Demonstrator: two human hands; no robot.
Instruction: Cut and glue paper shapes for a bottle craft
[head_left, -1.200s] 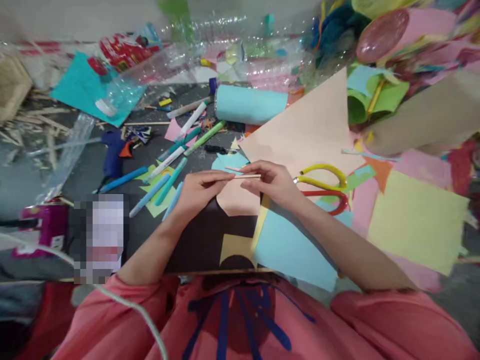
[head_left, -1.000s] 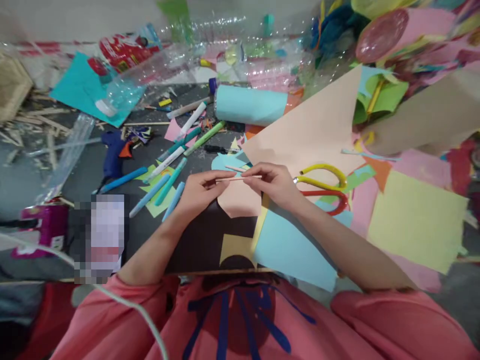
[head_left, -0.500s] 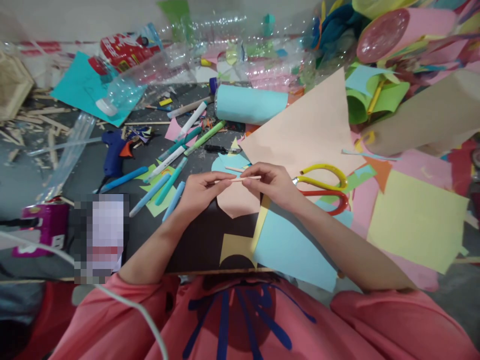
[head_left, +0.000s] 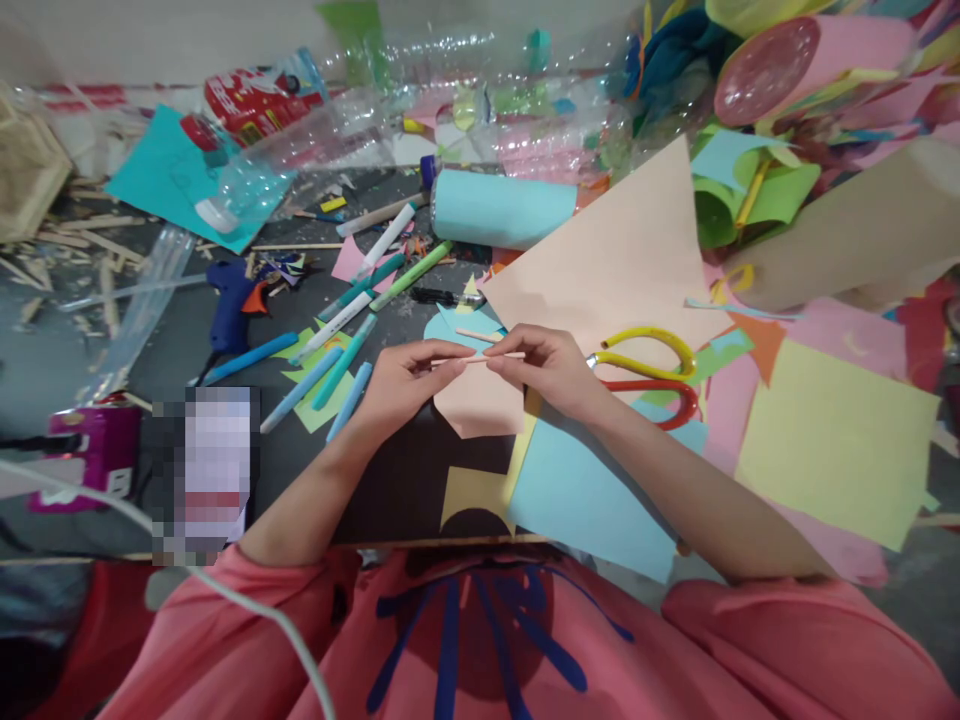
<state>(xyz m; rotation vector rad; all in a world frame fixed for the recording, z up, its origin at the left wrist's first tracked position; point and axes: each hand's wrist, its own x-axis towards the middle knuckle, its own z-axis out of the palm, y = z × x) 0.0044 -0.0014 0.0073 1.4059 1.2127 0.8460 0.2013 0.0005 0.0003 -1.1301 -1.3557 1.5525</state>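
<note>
We hold a thin pale wooden stick level between both hands, just above the dark surface. Our left hand has its grip pinched on the stick's left part, thumb and fingertips closed around it. Our right hand has its grip clamped on the right part, and a short end of the stick pokes out past the fingers.

Directly under the stick lies a peach paper cut-out with a pointed lower edge, and a light blue paper sheet sits below our right wrist. A second short wooden stick lies on a small blue paper scrap just beyond our fingers.

A pair of scissors with yellow and red handles rests just right of our right hand, on a large peach paper sheet. Several blue and teal marker pens lie to the left of our left hand, with a dark blue glue gun farther left. A light blue paper-covered cylinder lies on its side farther back.
</note>
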